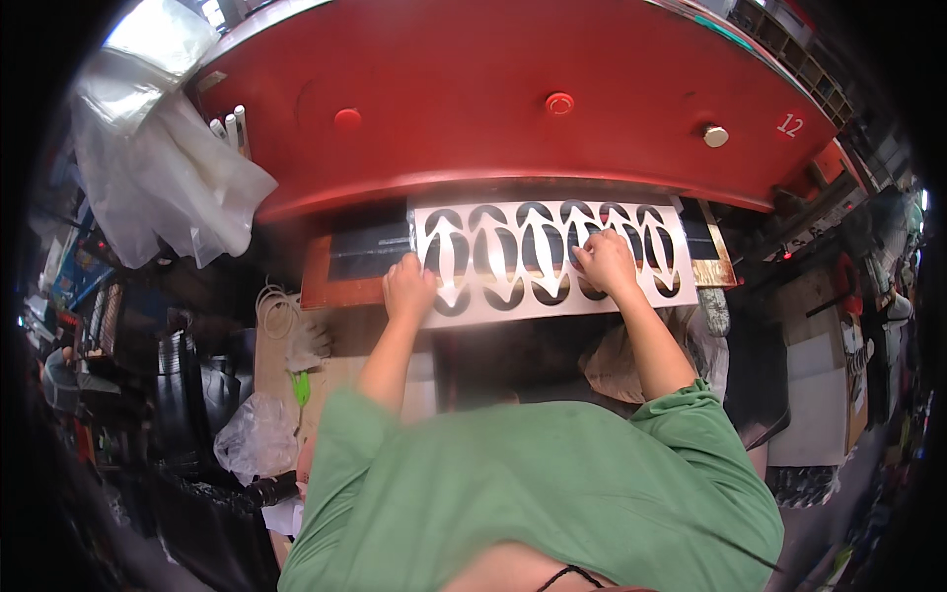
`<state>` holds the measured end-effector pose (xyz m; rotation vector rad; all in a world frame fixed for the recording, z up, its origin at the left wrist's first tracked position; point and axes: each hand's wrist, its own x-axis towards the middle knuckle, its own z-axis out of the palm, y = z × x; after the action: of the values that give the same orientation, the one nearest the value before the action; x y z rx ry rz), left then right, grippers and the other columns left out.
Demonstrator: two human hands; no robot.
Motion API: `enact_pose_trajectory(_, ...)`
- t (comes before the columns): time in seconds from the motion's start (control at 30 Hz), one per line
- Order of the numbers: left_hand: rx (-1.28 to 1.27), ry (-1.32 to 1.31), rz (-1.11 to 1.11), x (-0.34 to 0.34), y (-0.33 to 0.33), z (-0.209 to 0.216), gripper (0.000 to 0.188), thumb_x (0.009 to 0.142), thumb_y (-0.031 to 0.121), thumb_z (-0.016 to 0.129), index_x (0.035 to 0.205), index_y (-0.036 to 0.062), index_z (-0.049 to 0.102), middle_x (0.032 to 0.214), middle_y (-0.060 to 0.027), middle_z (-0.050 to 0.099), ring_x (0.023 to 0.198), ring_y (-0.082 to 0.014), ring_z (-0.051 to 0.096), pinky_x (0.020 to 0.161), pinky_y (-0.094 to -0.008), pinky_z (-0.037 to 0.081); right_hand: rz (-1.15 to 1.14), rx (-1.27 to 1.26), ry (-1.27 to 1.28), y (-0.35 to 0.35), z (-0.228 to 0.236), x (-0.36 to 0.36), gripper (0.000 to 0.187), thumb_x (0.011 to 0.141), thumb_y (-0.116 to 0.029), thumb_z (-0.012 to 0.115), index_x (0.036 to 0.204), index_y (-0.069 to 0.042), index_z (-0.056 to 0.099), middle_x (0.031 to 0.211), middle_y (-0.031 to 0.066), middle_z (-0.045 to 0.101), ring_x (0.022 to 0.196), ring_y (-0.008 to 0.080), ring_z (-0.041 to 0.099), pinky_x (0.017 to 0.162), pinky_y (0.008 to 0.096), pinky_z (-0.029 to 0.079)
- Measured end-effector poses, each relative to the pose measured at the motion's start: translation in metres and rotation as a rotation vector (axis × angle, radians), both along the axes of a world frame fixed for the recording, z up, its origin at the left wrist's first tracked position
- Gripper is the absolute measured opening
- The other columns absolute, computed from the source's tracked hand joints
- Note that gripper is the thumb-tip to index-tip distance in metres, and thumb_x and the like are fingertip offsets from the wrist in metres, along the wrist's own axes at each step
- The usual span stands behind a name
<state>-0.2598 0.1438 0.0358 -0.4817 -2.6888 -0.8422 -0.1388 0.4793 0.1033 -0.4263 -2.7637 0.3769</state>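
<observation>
A white sheet (475, 302) with rows of dark, curved, shoe-upper-like shapes lies on the bed of a red machine. I cannot tell whether the shapes are printed or cut through. At the sheet's left edge is my left hand (408, 288), its fingers curled onto the border and gripping it. My right hand (608, 260) rests over the right half of the sheet, fingers bent and pinched together above the dark shapes. What lies between those fingertips, if anything, is too small to tell.
The red machine housing (444, 109) spans the far side, with a red button (559, 104) and a metal knob (715, 136). A copper-coloured plate (330, 288) sticks out left of the sheet. Clear plastic film (163, 168) hangs far left. A crumpled plastic bag (256, 434) lies lower left.
</observation>
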Motion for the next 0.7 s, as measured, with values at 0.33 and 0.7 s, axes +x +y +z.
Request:
enact_pose_trajectory(0.33,0.15,-0.084,0.075,0.069,-0.045,0.044,0.03,0.082,0.024,0.073,0.099,0.0034,0.061,0.1,-0.0171,0.066,0.099,-0.0356,0.063,0.087,-0.0439,0.048,0.062,-0.115,0.025,-0.118,0.002,-0.096,0.073,0.078,-0.045,0.076,0.136,-0.007,0.054,0.135,0.0228,0.055,0.116,0.0391,0.058,0.098,0.0452,0.048)
enact_pose_trajectory(0.7,-0.112,-0.023,-0.225,0.148,-0.054,0.022,0.064,0.083,0.039,0.074,0.139,0.0125,0.057,0.147,-0.0148,0.048,0.14,-0.041,0.037,0.111,-0.0508,0.034,-0.022,-0.152,-0.107,-0.18,0.005,-0.04,0.077,0.071,-0.032,0.077,0.143,-0.017,0.052,0.145,0.0245,0.046,0.117,0.0426,0.056,0.101,0.0451,0.046)
